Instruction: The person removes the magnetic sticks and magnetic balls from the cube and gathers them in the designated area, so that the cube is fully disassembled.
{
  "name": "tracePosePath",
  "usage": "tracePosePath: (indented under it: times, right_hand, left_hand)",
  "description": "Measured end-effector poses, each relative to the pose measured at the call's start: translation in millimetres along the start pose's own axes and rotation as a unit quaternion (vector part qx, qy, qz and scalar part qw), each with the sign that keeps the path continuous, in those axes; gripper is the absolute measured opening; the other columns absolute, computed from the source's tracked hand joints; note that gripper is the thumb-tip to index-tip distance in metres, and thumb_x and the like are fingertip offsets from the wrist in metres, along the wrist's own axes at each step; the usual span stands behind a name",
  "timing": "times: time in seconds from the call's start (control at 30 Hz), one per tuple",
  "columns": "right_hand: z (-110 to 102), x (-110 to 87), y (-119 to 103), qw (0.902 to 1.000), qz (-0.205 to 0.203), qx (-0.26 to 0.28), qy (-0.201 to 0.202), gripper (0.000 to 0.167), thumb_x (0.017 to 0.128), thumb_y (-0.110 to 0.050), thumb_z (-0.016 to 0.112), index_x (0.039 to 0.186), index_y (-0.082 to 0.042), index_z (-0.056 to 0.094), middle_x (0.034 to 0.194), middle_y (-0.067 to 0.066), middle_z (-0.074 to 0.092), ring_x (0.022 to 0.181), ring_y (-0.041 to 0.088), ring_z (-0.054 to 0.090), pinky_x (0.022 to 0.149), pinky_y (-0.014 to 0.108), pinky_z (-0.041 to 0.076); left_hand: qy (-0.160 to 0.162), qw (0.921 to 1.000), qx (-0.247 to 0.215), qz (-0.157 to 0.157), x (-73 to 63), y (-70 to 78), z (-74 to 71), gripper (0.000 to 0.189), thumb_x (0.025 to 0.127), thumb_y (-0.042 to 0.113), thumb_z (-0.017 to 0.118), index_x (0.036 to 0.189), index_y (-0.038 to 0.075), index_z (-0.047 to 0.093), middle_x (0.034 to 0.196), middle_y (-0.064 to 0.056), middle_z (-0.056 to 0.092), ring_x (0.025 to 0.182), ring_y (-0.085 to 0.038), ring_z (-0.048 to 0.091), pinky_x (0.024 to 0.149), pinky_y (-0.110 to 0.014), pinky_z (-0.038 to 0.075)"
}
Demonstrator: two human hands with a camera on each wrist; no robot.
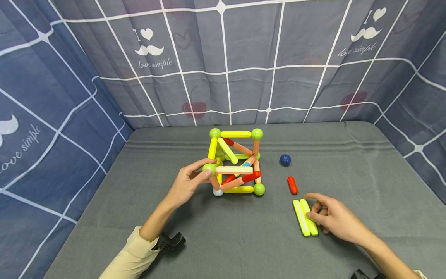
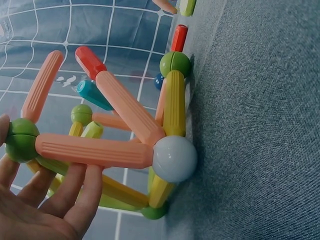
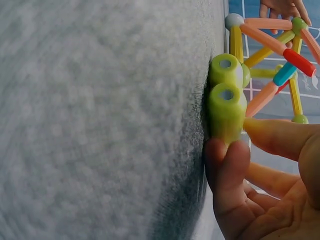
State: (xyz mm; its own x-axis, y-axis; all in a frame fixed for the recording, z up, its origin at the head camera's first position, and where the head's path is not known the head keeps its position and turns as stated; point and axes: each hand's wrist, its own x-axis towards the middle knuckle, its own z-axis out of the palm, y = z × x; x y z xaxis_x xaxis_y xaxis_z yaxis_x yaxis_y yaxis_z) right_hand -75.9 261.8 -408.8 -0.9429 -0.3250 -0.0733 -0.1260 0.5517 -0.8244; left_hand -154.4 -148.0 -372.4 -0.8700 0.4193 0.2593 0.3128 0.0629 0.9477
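Left grip (image 1: 184,186) is held raised, thumb opposed to fingers; right grip (image 1: 336,219) is held low, index finger (image 1: 318,198) extended, other fingers bent; forearms (image 1: 155,221) angled inward.

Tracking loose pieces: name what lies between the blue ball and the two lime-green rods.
In the head view, one short red rod lies between the blue ball and the lime-green rods.

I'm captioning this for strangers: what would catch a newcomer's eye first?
Probably the multicoloured plastic frame of rods and balls at centre, the left hand holding a green corner ball. To its right, the right hand touches one of two lime plastic rods; a shiny blue ball lies beyond.
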Motion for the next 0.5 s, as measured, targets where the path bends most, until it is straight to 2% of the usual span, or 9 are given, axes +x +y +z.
tracePosePath:
  times: [0.2, 0.33, 0.5]
  right_hand:
    - [-0.9, 0.1, 0.9, 0.9999, -0.01, -0.006, -0.006, 0.044, 0.094, -0.007, 0.064, 0.133, 0.007, 0.049, 0.082, 0.006, 0.058, 0.055, 0.012, 0.058, 0.05, 0.031, 0.051]
    - [-1.0, 0.5, 0.7, 0.9999, -0.009, -0.004, -0.007, 0.045, 0.094, -0.008, 0.065, 0.133, 0.008, 0.049, 0.082, 0.007, 0.057, 0.055, 0.012, 0.058, 0.05, 0.031, 0.052]
    - [-0.4, 1.0, -2.1, 1.0, 0.004, -0.008, 0.004, 0.045, 0.095, -0.012, 0.066, 0.133, 0.008, 0.051, 0.086, 0.008, 0.059, 0.057, 0.012, 0.058, 0.05, 0.031, 0.052]
  left_hand:
    - [0.003, 1.0, -0.002, 0.0, -0.5, 0.1, -0.6, 0.038, 0.102, 0.014, 0.057, 0.135, -0.003, 0.055, 0.125, -0.017, 0.062, 0.11, -0.036, 0.062, 0.086, -0.04, 0.055]
    - [0.003, 1.0, -0.003, -0.001, -0.6, 0.9, -0.5, 0.038, 0.102, 0.014, 0.057, 0.135, -0.002, 0.055, 0.125, -0.015, 0.062, 0.11, -0.035, 0.062, 0.086, -0.04, 0.055]
    - [0.005, 1.0, -0.001, 0.0, -0.4, 0.6, -0.4, 0.036, 0.101, 0.013, 0.058, 0.135, -0.001, 0.057, 0.131, -0.023, 0.058, 0.109, -0.03, 0.064, 0.085, -0.04, 0.055]
